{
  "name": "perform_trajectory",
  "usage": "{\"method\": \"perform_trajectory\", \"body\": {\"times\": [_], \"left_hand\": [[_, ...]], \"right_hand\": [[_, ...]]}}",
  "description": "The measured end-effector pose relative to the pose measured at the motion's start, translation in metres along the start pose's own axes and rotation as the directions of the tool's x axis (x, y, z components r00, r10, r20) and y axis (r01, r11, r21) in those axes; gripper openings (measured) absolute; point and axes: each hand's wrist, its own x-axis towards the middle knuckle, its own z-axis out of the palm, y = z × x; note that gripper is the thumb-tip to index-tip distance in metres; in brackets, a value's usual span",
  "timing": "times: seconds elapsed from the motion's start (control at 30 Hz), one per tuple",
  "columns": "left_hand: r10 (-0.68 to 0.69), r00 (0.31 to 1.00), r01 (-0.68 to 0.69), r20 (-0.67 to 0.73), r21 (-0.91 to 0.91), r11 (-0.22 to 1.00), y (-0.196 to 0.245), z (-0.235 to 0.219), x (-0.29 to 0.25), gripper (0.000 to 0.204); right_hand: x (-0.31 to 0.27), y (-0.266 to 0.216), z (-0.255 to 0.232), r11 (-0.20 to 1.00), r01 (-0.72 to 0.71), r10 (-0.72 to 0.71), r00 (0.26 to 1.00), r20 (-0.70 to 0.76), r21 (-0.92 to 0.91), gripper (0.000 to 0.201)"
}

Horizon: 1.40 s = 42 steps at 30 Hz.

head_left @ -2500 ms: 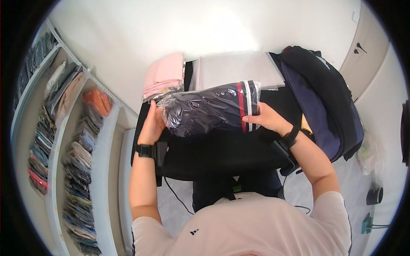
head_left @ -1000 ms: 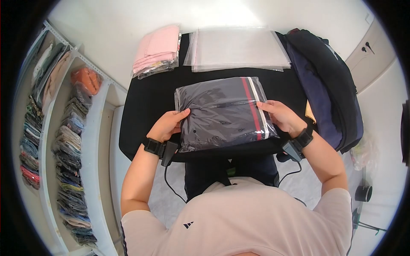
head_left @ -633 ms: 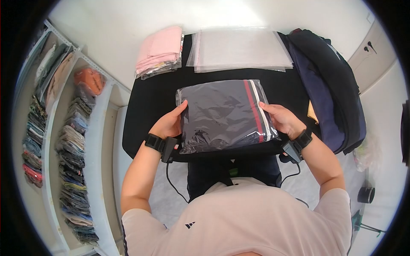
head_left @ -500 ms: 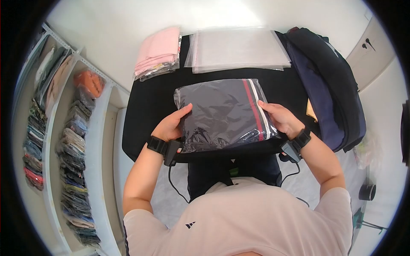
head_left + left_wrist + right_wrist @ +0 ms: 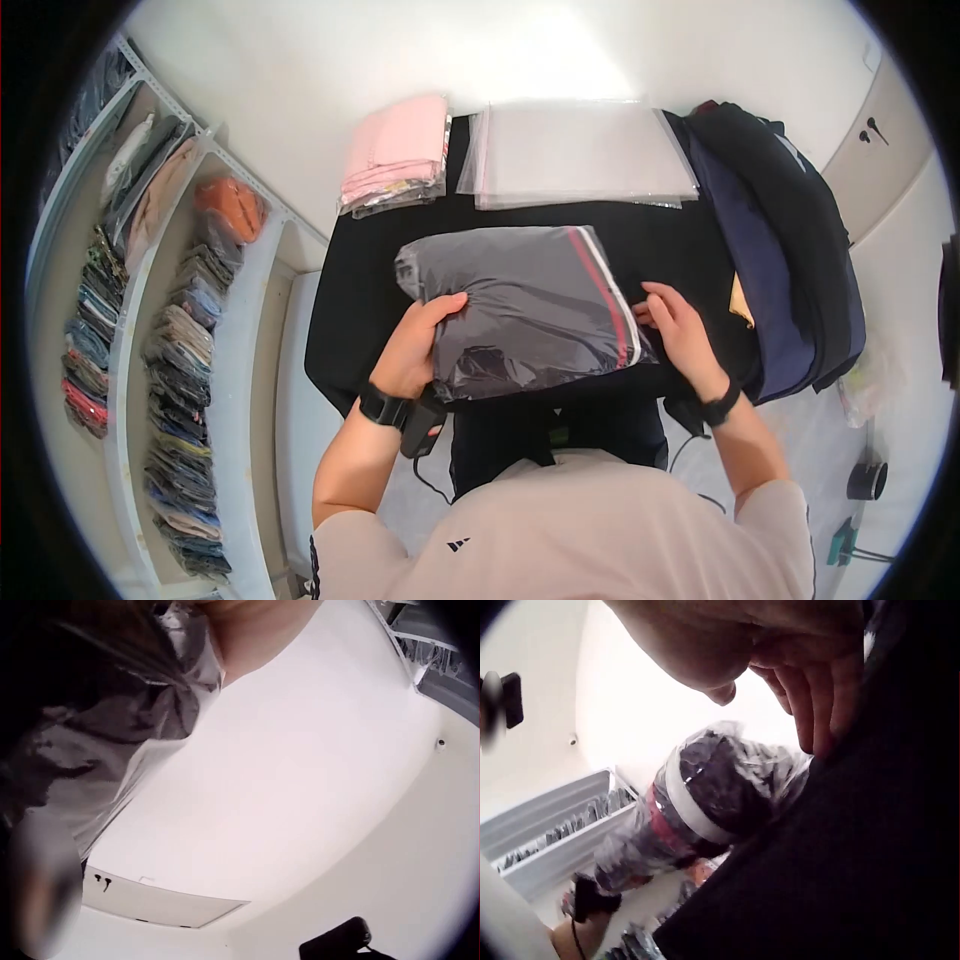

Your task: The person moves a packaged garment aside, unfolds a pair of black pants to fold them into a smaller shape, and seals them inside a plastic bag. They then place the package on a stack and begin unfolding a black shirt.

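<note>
grey pack (image 5: 530,315) is over the near edge of the surface (image 5: 350,290); left hand (image 5: 408,345) pinches its left side, right hand (image 5: 685,335) hangs loose beside its striped edge; black cloth spans behind, toward clear bags (image 5: 580,150).

I have one left hand (image 5: 411,345), one right hand (image 5: 687,337) and two black wristbands (image 5: 383,406). I count one bagged dark garment (image 5: 525,295) with one red stripe (image 5: 662,825) and one white stripe (image 5: 685,804), one pink stack (image 5: 395,150), one clear-bag pile (image 5: 580,150), one table (image 5: 350,300), one orange bundle (image 5: 231,208); the shelved packets (image 5: 183,400) crowd too closely to count.
</note>
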Motion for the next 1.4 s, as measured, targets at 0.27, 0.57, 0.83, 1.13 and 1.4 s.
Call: {"method": "perform_trajectory", "body": {"times": [0.27,0.57,0.83,1.13,1.4], "left_hand": [[0.349,0.927,-0.372,-0.135,-0.247,0.895,0.095,-0.001,0.017,0.028],[0.646,0.658,-0.749,-0.387,-0.249,0.614,0.154,-0.07,0.194,0.033],[0.399,0.713,-0.645,-0.576,-0.318,0.695,0.129,-0.129,0.282,0.031],[0.332,0.884,-0.424,-0.328,-0.266,0.866,0.145,-0.147,0.298,0.035],[0.506,0.689,-0.663,-0.518,-0.171,0.729,0.151,-0.106,0.23,0.054]], "right_hand": [[-0.03,0.016,0.005,0.847,0.268,-0.392,0.899,-0.198,-0.46,0.018],[-0.032,0.009,0.012,0.774,0.234,-0.402,0.899,-0.172,-0.589,0.015],[-0.033,0.007,0.011,0.746,0.23,-0.382,0.917,-0.119,-0.625,0.016],[-0.032,0.01,0.012,0.699,0.251,-0.416,0.904,-0.096,-0.67,0.018],[-0.032,0.013,0.013,0.713,0.251,-0.418,0.902,-0.11,-0.654,0.018]]}}
